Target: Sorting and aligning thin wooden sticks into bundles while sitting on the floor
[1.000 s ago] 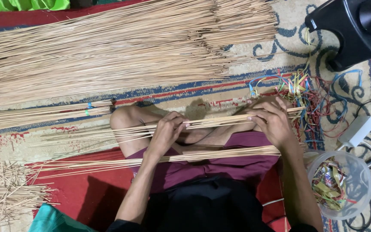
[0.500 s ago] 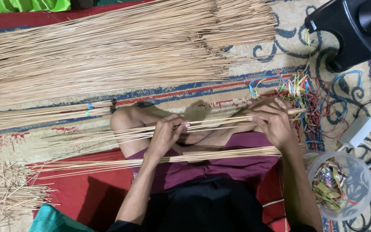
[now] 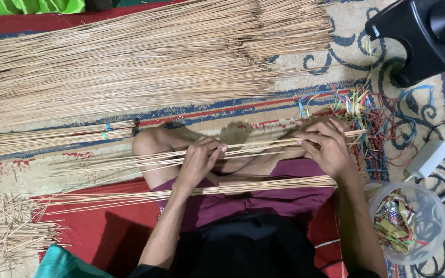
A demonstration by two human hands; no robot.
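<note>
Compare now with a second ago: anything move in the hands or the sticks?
Barely. The left hand and right hand keep their pinch on the same thin sticks across the lap, with only slight finger shifts. The second bundle on the thighs, the big pile on the rug, the coloured ties and the clear tub stayed put.

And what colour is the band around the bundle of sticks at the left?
Light blue band, wrapped around the tied stick bundle; only the head view shows it.
</note>
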